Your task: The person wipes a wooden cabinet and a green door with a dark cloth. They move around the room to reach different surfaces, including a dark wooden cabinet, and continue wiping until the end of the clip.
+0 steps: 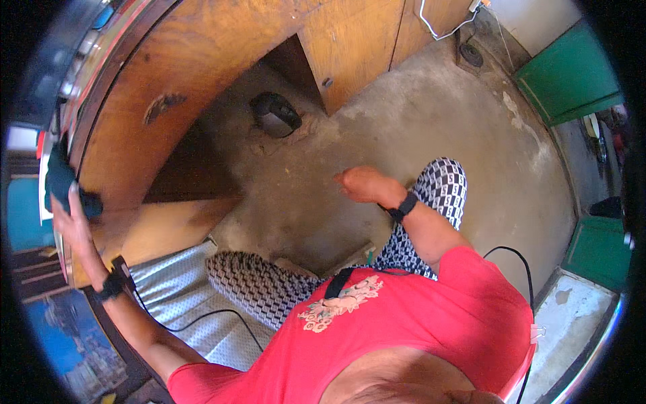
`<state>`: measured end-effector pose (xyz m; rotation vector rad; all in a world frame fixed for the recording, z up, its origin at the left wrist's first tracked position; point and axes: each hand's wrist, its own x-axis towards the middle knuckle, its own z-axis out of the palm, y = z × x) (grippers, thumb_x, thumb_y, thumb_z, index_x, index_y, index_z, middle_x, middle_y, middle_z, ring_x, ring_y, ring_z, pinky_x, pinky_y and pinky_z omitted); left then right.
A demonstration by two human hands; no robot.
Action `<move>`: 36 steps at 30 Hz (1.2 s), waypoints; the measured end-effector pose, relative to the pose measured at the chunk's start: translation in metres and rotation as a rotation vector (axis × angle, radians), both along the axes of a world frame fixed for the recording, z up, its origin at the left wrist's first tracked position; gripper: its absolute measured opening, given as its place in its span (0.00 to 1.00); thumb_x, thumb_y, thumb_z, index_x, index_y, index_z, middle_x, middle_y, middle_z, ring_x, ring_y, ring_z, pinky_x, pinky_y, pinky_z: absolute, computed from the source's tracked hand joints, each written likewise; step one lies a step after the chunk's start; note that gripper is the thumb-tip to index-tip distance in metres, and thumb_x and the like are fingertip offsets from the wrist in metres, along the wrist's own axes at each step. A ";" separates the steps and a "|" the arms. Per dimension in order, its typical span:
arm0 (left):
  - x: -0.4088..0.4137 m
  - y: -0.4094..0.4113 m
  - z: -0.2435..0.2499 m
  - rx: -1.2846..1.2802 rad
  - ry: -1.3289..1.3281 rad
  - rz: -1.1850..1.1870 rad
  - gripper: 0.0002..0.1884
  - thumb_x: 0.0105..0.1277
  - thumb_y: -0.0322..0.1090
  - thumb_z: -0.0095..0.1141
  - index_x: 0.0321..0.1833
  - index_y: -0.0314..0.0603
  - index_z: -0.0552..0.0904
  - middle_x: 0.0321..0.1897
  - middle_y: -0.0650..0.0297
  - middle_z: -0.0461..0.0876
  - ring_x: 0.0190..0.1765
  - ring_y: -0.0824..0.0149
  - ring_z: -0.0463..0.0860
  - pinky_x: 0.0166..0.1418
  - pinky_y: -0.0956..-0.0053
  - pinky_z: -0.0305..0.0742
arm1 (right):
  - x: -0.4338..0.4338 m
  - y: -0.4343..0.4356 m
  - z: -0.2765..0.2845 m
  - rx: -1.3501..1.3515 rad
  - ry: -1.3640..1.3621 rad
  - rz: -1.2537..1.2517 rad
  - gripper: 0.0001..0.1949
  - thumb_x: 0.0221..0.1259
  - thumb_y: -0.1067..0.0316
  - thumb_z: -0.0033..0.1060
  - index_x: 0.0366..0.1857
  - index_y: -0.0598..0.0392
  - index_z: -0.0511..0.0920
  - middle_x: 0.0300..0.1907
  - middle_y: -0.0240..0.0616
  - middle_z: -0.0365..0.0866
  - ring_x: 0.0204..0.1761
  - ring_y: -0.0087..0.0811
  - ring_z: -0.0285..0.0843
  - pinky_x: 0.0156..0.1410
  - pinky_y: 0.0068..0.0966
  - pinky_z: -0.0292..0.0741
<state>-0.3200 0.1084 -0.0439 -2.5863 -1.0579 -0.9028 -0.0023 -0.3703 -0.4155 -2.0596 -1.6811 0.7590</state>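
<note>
At the far left my left hand (74, 222) presses a dark cloth (63, 174) against the edge of a wooden piece of furniture (166, 96). The fingers lie over the cloth, and part of it hangs past the edge. My right hand (371, 184) is in the air above the concrete floor, in front of my raised knee in checked trousers (443, 189). Its fingers are curled in, with nothing seen in them. Black bands circle both wrists.
A black object (275, 115) lies on the floor by the furniture's dark opening. Pale patterned fabric (186, 298) hangs beside my leg. Black cables (527, 272) run near both arms. Green panels (570, 73) line the right wall. A white wire (446, 35) hangs at the top.
</note>
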 end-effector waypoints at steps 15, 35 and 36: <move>-0.078 -0.029 -0.034 -0.126 -0.386 0.114 0.29 0.71 0.50 0.60 0.60 0.25 0.79 0.52 0.51 0.84 0.50 0.59 0.81 0.57 0.64 0.75 | 0.029 -0.003 0.020 -0.068 0.528 -0.402 0.19 0.66 0.64 0.62 0.57 0.59 0.78 0.43 0.54 0.86 0.40 0.51 0.86 0.46 0.40 0.82; 0.128 -0.072 0.033 -0.717 -0.132 0.236 0.30 0.77 0.41 0.48 0.72 0.23 0.66 0.72 0.41 0.69 0.74 0.50 0.67 0.79 0.64 0.55 | 0.053 -0.037 0.134 -0.114 0.820 -0.699 0.19 0.69 0.67 0.60 0.62 0.61 0.75 0.47 0.42 0.87 0.50 0.27 0.84 0.57 0.27 0.80; 0.152 -0.073 0.035 -0.782 -0.130 0.153 0.30 0.76 0.41 0.49 0.73 0.23 0.66 0.73 0.39 0.66 0.76 0.47 0.64 0.80 0.62 0.53 | 0.054 -0.044 0.156 -0.061 0.806 -0.741 0.19 0.68 0.66 0.60 0.61 0.59 0.76 0.46 0.42 0.87 0.48 0.28 0.84 0.55 0.27 0.80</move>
